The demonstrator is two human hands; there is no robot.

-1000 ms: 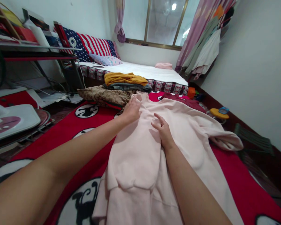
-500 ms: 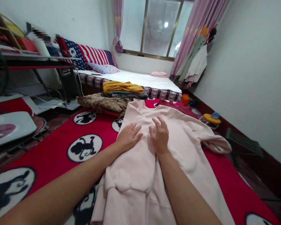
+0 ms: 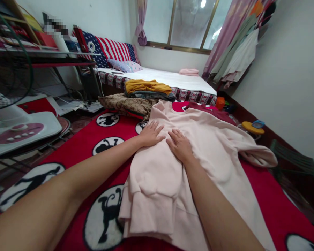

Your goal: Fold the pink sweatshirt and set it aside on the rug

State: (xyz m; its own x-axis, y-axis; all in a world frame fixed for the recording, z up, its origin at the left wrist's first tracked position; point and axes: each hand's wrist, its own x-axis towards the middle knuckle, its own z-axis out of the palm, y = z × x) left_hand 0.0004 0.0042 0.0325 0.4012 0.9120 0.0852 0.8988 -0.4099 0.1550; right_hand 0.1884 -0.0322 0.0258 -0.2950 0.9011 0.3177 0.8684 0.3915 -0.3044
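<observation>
A pale pink sweatshirt (image 3: pixel 214 153) lies spread on a red blanket (image 3: pixel 75 139) with black monkey figures in white circles. Its left sleeve (image 3: pixel 157 174) is folded in over the body, the cuff pointing toward me. The other sleeve (image 3: pixel 259 155) sticks out to the right with its end bent. My left hand (image 3: pixel 151 134) rests flat on the upper part of the folded sleeve, fingers spread. Just to its right, my right hand (image 3: pixel 180 144) lies flat on the fabric, fingers stretched out. Neither hand grips the cloth.
Beyond the sweatshirt lie a brown patterned cushion (image 3: pixel 128 104), folded mustard clothing (image 3: pixel 148 86) and a dark red garment (image 3: pixel 211 111). A fan base (image 3: pixel 23 132) stands at left. Along the right wall are a yellow stool (image 3: pixel 252 127) and a dark green folding stool (image 3: pixel 294 157).
My right hand has come down from a raised, curled pose to lie flat on the sweatshirt. My left hand stays on the sleeve. The view has shifted, so the scene sits further right.
</observation>
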